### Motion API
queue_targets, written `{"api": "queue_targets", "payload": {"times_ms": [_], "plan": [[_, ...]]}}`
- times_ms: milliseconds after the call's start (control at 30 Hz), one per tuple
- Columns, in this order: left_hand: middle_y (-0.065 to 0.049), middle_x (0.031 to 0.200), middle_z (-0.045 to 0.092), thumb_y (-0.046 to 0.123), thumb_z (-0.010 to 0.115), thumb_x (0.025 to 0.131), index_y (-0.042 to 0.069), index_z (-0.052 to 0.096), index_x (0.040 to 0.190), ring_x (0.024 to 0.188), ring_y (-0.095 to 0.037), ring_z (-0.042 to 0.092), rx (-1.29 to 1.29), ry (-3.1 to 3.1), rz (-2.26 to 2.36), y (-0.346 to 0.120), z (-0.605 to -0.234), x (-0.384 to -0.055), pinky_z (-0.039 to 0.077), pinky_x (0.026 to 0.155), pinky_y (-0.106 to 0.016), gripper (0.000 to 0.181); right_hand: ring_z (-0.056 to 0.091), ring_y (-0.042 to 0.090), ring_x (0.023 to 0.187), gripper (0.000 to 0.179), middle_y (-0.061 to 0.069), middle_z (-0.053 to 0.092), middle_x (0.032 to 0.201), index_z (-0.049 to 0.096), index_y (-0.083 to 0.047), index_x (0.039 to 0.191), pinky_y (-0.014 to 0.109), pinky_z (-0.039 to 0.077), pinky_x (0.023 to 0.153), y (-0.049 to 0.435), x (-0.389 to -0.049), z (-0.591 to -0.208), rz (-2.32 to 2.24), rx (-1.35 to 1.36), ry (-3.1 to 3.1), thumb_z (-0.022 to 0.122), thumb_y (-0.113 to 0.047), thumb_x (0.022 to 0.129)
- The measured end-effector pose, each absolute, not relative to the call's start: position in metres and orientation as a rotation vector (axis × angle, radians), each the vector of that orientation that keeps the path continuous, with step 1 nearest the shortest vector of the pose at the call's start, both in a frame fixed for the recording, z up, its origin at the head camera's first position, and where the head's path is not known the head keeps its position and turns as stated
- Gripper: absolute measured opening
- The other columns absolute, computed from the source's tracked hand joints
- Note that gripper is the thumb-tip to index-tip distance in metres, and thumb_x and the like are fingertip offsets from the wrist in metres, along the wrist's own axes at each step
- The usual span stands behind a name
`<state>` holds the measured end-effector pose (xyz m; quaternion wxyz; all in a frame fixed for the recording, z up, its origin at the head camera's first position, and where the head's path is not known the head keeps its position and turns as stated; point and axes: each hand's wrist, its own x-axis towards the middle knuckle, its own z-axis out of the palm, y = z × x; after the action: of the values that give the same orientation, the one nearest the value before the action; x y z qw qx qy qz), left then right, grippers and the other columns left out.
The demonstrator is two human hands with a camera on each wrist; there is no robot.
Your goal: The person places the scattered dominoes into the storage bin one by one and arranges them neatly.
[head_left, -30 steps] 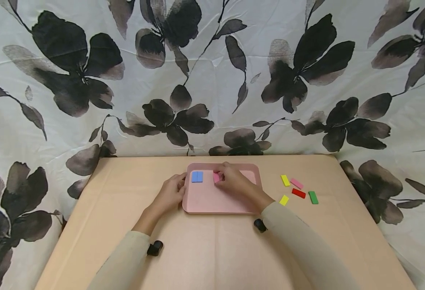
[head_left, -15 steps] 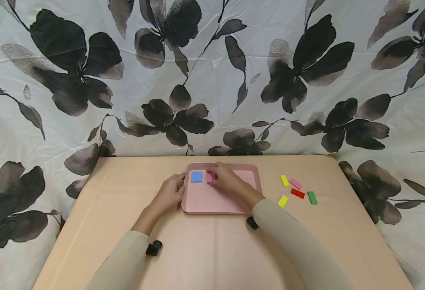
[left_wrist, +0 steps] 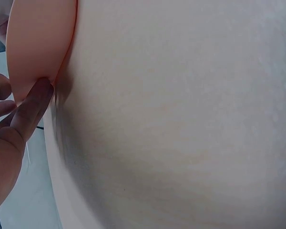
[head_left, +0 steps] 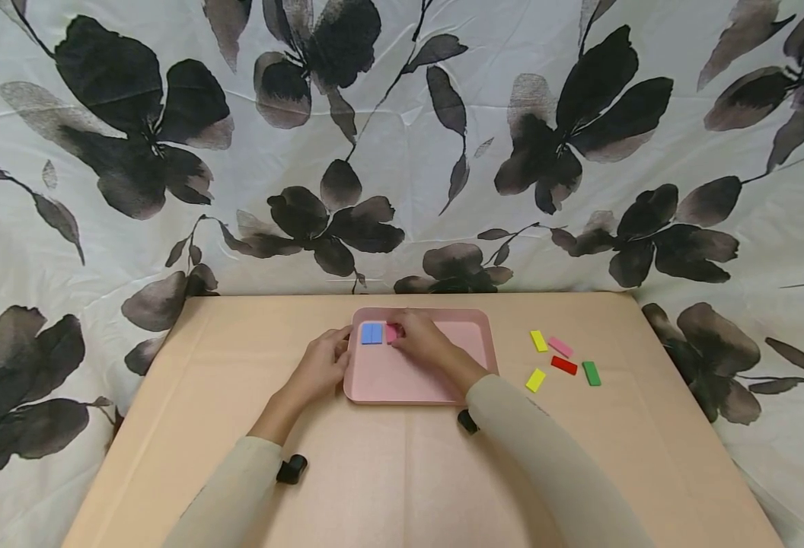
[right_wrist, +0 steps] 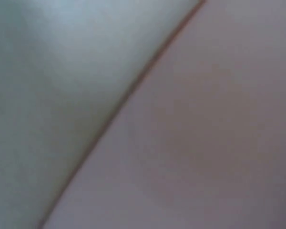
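On the table lies a pink rectangular tray (head_left: 402, 384). My left hand (head_left: 323, 361) holds its left edge; in the left wrist view the fingers (left_wrist: 35, 102) grip the tray's wall (left_wrist: 43, 38). Over the upper part of the tray, my right hand (head_left: 424, 341) pinches a small pink rectangular piece (head_left: 391, 333), partly hidden by the fingertips. Just left of that piece, two blue rectangular pieces (head_left: 371, 333) lie side by side in the tray's upper left. The right wrist view is blurred and shows neither fingers nor pieces.
Right of the tray lie several loose pieces: two yellow ones (head_left: 538, 341), a pink one (head_left: 560, 347), a red one (head_left: 564, 365) and a green one (head_left: 591, 373). A floral cloth (head_left: 402, 152) hangs behind the table (head_left: 402, 472).
My right hand has moved left across the tray with the pink piece, bringing it close beside the blue pieces. The left hand has stayed at the tray's left edge.
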<state>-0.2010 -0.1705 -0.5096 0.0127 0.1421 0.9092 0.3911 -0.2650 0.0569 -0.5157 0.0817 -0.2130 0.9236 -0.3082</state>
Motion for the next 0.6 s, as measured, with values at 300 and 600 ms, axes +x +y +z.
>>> {"api": "queue_targets", "payload": {"times_ms": [300, 600], "plan": [[-0.021, 0.116, 0.066, -0.001, 0.062, 0.096, -0.008, 0.051, 0.147, 0.090, -0.023, 0.065, 0.432, 2.807, 1.226, -0.1703, -0.5086, -0.2008, 0.055, 0.074, -0.030, 0.052, 0.058, 0.017, 0.089, 0.029, 0.008, 0.069, 0.100, 0.073, -0.002, 0.115, 0.028, 0.053, 0.079, 0.0534, -0.2627, -0.5200, -0.861, -0.649, 2.822, 0.081, -0.011, 0.089], [-0.020, 0.117, 0.067, 0.000, 0.063, 0.096, -0.008, 0.051, 0.146, 0.092, -0.024, 0.065, 0.434, 2.819, 1.216, -0.1704, -0.5101, -0.2014, 0.056, 0.077, -0.033, 0.052, 0.057, 0.015, 0.085, 0.030, 0.003, 0.064, 0.092, 0.072, -0.004, 0.114, 0.023, 0.049, 0.073, 0.0523, -0.2630, -0.5230, -0.921, -0.596, 2.818, 0.083, -0.014, 0.088]]}}
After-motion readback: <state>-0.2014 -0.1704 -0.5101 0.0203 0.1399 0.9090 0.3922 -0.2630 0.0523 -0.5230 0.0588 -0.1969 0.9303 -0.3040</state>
